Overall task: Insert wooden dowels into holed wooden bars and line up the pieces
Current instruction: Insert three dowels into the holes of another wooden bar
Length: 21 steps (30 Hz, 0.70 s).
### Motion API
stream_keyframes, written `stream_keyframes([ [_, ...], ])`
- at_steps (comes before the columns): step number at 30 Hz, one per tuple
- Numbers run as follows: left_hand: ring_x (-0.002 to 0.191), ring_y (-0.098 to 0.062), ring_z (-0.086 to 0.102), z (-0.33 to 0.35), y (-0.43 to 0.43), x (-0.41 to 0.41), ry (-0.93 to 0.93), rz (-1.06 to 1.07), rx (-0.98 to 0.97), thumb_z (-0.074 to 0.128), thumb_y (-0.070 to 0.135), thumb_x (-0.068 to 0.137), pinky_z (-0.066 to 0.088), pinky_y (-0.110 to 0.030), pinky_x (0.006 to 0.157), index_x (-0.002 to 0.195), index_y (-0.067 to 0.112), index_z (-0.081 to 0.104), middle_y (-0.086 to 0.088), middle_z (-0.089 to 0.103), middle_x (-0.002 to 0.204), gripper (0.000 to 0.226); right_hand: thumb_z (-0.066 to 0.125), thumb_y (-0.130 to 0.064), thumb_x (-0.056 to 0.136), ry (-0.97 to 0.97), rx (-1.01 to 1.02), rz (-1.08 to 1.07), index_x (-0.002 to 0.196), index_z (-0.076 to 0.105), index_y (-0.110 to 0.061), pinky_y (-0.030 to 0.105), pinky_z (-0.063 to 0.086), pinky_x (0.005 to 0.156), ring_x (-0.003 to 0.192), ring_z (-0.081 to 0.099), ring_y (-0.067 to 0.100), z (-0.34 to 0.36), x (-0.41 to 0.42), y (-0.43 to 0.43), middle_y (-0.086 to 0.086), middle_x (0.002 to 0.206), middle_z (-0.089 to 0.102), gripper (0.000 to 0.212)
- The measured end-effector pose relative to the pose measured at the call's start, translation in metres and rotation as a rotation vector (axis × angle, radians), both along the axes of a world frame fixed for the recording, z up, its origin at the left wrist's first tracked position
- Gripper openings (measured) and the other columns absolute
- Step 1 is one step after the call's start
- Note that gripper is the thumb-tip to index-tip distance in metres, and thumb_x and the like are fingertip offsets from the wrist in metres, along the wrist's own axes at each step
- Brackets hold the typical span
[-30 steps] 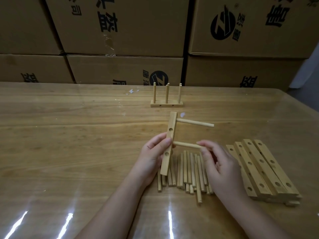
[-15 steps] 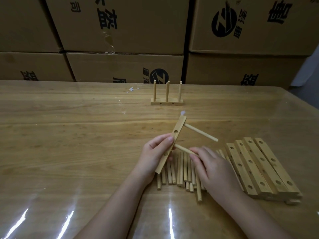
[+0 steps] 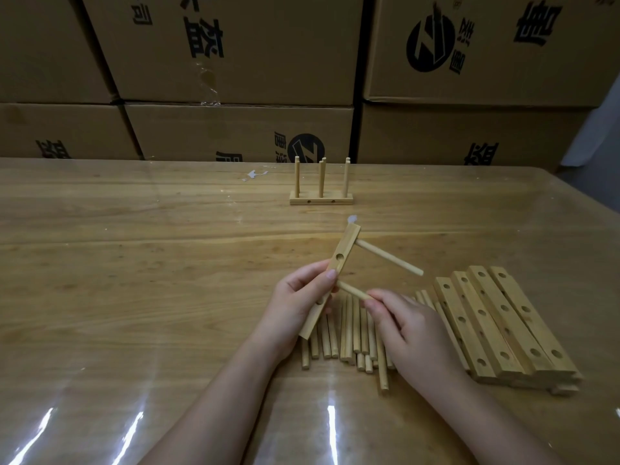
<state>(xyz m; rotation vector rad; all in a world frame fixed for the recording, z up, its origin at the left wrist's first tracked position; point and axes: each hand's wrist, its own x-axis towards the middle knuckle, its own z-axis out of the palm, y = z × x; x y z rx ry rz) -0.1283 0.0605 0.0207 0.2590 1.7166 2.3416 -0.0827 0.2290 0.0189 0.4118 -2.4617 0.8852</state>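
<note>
Head view, assembly in progress. My left hand (image 3: 298,297) grips the holed bar (image 3: 345,250) around its lower half, fingers curled round it and the thumb pressed on its face. The bar is lifted off the table (image 3: 134,263) and tilted with its far end to the right, so that the drilled edge faces my other hand. One seated dowel (image 3: 389,260) already projects to the right from the far end of the bar.

My right hand (image 3: 402,327) pinches a second dowel (image 3: 352,290) by its near end between thumb and fingertips, its far tip meeting the bar at mid-length. Whether that tip has entered a hole, I cannot tell. I judge this to be the second of three insertions.

The loose dowels (image 3: 345,333) lie side by side directly beneath both hands, within short reach. The stacked bars (image 3: 503,320) rest just to their right. A finished piece (image 3: 321,198) stands well apart at the far side with three upright dowels, probably as the start of the line-up. Cardboard boxes (image 3: 235,45) stand behind the table.
</note>
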Motion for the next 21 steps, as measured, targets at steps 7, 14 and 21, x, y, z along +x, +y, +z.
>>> stream_keyframes([
  [7, 0.069, -0.003, 0.061, -0.0006, -0.0013, -0.0006, 0.021, -0.021, -0.023, 0.069, 0.032, 0.071, 0.051, -0.017, 0.059, 0.096, 0.025, 0.076, 0.005, 0.069, 0.077, 0.027, 0.045, -0.033, 0.089, -0.091, -0.142, 0.082, 0.091, 0.066, -0.026, 0.021, 0.036, 0.043, 0.05, 0.051, 0.009, -0.0025, -0.0004, 0.0027, -0.007, 0.054, 0.055, 0.023],
  [14, 0.066, -0.004, 0.061, -0.0004, -0.0025, -0.001, 0.009, -0.046, 0.018, 0.068, 0.028, 0.071, 0.051, -0.018, 0.059, 0.096, 0.023, 0.076, 0.003, 0.067, 0.074, 0.026, 0.05, -0.024, 0.092, -0.165, -0.153, 0.106, 0.082, 0.057, -0.042, 0.012, 0.029, 0.039, 0.044, 0.046, 0.004, 0.0008, 0.0025, 0.0026, -0.015, 0.055, 0.053, 0.021],
  [21, 0.064, -0.005, 0.061, -0.0014, 0.0005, -0.0039, -0.04, -0.017, 0.071, 0.066, 0.026, 0.073, 0.052, -0.018, 0.057, 0.101, 0.013, 0.071, 0.001, 0.066, 0.074, 0.032, 0.039, -0.044, 0.089, -0.115, -0.091, 0.051, 0.106, 0.064, -0.026, 0.018, 0.035, 0.045, 0.057, 0.053, 0.008, 0.0022, 0.0011, -0.0008, -0.01, 0.059, 0.053, 0.035],
])
